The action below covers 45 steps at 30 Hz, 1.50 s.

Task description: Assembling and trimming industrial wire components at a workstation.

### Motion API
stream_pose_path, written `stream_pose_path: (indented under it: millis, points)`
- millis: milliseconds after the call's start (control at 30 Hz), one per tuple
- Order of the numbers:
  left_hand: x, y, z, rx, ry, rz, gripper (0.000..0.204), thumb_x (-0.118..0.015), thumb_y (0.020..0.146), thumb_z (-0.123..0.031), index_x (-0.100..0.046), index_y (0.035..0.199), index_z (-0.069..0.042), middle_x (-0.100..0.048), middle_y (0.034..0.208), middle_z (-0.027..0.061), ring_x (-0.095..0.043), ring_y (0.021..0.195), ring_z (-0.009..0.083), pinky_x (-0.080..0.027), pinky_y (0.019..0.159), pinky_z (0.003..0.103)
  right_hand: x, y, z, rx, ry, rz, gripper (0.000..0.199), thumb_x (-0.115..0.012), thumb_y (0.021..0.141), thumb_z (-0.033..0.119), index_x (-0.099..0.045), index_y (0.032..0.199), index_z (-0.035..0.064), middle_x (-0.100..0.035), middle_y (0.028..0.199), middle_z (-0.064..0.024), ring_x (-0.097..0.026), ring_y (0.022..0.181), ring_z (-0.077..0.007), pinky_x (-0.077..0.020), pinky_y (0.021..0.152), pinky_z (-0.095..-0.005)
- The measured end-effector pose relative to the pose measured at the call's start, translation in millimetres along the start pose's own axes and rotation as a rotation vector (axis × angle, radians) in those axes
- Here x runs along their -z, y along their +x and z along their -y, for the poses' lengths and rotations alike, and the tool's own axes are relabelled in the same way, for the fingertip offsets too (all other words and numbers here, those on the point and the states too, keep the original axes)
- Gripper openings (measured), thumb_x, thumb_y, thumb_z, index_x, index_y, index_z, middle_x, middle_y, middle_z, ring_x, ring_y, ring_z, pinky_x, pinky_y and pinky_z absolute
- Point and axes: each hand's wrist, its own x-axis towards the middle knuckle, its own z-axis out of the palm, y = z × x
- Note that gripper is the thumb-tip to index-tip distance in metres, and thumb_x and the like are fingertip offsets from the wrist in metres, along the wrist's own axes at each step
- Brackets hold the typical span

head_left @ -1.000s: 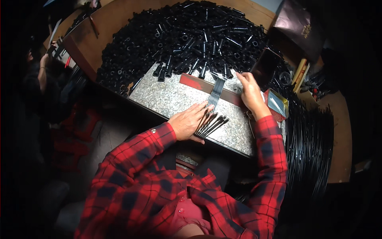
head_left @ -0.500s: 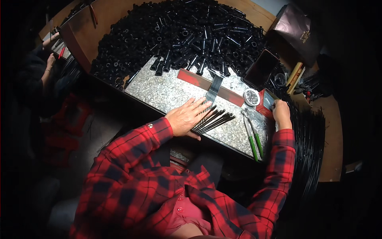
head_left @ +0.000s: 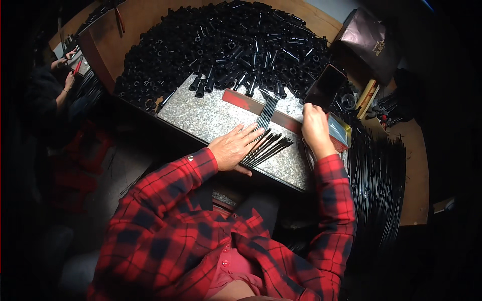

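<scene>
Left hand (head_left: 232, 148) flat, fingers spread, pressing thin black rods (head_left: 266, 146) on granite slab (head_left: 211, 116). Right hand (head_left: 315, 126) fingers curled; contents indiscernible. Large black tube heap (head_left: 221, 45) unprocessed.

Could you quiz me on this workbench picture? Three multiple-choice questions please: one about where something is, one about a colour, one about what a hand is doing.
1. Where does the big heap of short black plastic tubes lie?
A. At the far side of the speckled grey stone slab
B. On the person's lap
C. Under the right hand

2. What colour is the checked shirt sleeve?
A. Blue and white
B. Red and black
C. Plain green

3. What is the left hand doing?
A. Hanging in the air, apart from everything
B. Gripping a hammer
C. Lying flat, fingers spread, on a bundle of thin black rods

Answers:
1. A: the heap covers the wooden table beyond the slab's far edge.
2. B: red and black squares show along both arms.
3. C: the palm and fingers rest on the rods' near ends, on the slab; the right hand is at the slab's right end.
</scene>
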Motion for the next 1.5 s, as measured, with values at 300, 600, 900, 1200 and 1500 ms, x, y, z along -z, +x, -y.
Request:
stream_pose_path:
  millis: [300, 600, 900, 1200, 1500]
  points:
    - [1.2, -1.7, -0.4, 0.006, -0.03, -0.001, 0.094, -0.066, 0.064, -0.06, -0.035, 0.133, -0.003, -0.031, 0.14, 0.0151, -0.024, 0.133, 0.0311, -0.025, 0.106, 0.045, -22.9, 24.1, 28.9, 0.069, 0.094, -0.002, 0.006, -0.045, 0.073, -0.002, -0.048, 0.078, -0.0029, -0.06, 0.076, -0.0209, -0.056, 0.08, -0.0372, -0.0462, 0.071, -0.044]
    - [-2.5, -5.0, 1.6, -0.003, -0.001, -0.041, 0.095, -0.064, 0.064, -0.061, -0.034, 0.134, -0.003, -0.032, 0.14, 0.0152, -0.025, 0.132, 0.0311, -0.026, 0.106, 0.045, 26.7, -3.7, -28.0, -0.169, -0.072, -0.084, 0.004, -0.051, 0.075, 0.002, -0.051, 0.077, -0.0011, -0.059, 0.073, -0.022, -0.058, 0.072, -0.0384, -0.047, 0.065, -0.0455]
    - [-1.6, 0.4, -1.9, -0.001, -0.024, 0.013, 0.099, -0.07, 0.06, -0.059, -0.033, 0.134, -0.004, -0.029, 0.141, 0.0169, -0.024, 0.132, 0.0349, -0.022, 0.107, 0.046, 30.0, -65.4, -108.7, -0.391, -0.108, -0.018, 0.014, -0.061, 0.078, 0.008, -0.051, 0.073, -0.0011, -0.059, 0.072, -0.0229, -0.058, 0.072, -0.0402, -0.0455, 0.063, -0.0475]
    - [7.2, -3.0, 0.6, -0.021, -0.12, -0.082, 0.101, -0.073, 0.057, -0.057, -0.035, 0.133, -0.003, -0.031, 0.141, 0.0169, -0.025, 0.132, 0.0332, -0.021, 0.107, 0.046, 111.4, -66.0, -2.9, -0.288, 0.298, -0.147, 0.008, -0.059, 0.081, 0.002, -0.051, 0.081, -0.0019, -0.06, 0.072, -0.0189, -0.061, 0.067, -0.0333, -0.0476, 0.058, -0.0389]
    - [81.4, 24.9, -9.3, -0.042, -1.304, -0.181, 0.073, -0.077, 0.067, -0.028, -0.046, 0.127, -0.001, -0.055, 0.122, 0.0134, -0.049, 0.117, 0.023, -0.039, 0.098, 0.036, 155.7, -67.9, 104.9, -0.135, 0.633, -0.225, 0.011, -0.051, 0.084, -0.008, -0.052, 0.095, -0.0052, -0.063, 0.092, -0.0136, -0.065, 0.073, -0.0162, -0.0512, 0.063, -0.0237]
